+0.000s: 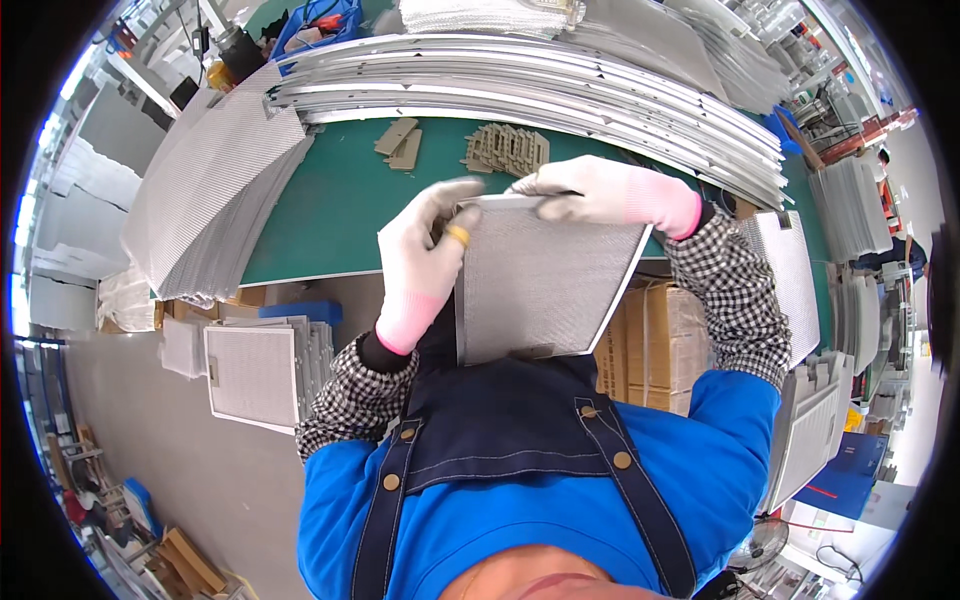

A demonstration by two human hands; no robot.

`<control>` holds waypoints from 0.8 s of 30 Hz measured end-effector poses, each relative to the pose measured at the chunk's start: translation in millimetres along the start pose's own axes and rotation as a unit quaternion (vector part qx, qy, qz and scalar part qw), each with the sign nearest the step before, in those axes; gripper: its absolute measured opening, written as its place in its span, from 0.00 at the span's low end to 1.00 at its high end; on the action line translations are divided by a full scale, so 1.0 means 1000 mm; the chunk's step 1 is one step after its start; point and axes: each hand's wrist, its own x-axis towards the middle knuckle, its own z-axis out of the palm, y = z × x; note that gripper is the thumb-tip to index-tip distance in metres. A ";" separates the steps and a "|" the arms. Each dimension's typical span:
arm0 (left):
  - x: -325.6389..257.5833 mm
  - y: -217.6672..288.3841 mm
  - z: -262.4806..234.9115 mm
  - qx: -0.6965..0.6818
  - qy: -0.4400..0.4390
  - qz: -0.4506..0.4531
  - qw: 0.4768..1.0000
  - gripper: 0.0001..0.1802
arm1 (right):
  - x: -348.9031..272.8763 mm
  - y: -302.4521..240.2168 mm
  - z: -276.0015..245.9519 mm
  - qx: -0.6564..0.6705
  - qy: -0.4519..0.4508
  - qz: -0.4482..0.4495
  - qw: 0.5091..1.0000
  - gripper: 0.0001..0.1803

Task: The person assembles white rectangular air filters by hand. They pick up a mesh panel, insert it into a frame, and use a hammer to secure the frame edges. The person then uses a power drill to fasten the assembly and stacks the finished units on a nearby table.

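Note:
A rectangular grey mesh filter panel [548, 280] with a thin metal frame stands tilted in front of my apron, its lower edge against my body. My left hand [425, 255], in a white glove with yellow tape on the thumb, is closed around the panel's upper left corner; its fingertips are slightly blurred. Along the top edge, my right hand [600, 192] pinches the frame, thumb on the near face and fingers over the edge. Just beyond the panel, a row of beige plastic clips [506, 150] lies on the green table [340, 200], beside flat beige pieces [400, 143].
Long metal frame strips [540, 90] span the table's back. Stacked mesh sheets [215, 190] overhang its left side. Framed filter panels [255, 372] stand on the floor at left. Cardboard boxes [655, 335] sit under the table, and another mesh panel [783, 280] lies by my right elbow.

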 end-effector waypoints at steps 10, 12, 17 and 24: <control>0.021 -0.027 -0.013 0.174 -0.007 0.087 0.981 0.13 | 0.030 0.009 0.036 -0.221 0.141 -0.013 0.965 0.23; 0.020 -0.032 -0.012 0.191 0.011 0.111 0.975 0.12 | 0.033 0.007 0.036 -0.300 0.138 -0.038 0.943 0.23; 0.021 -0.042 -0.011 0.093 0.013 0.016 0.995 0.13 | 0.044 0.008 0.044 -0.257 0.222 -0.122 0.933 0.21; 0.016 -0.059 -0.029 -0.186 -0.074 -0.189 0.961 0.17 | 0.035 -0.013 0.037 -0.291 0.131 -0.089 0.944 0.19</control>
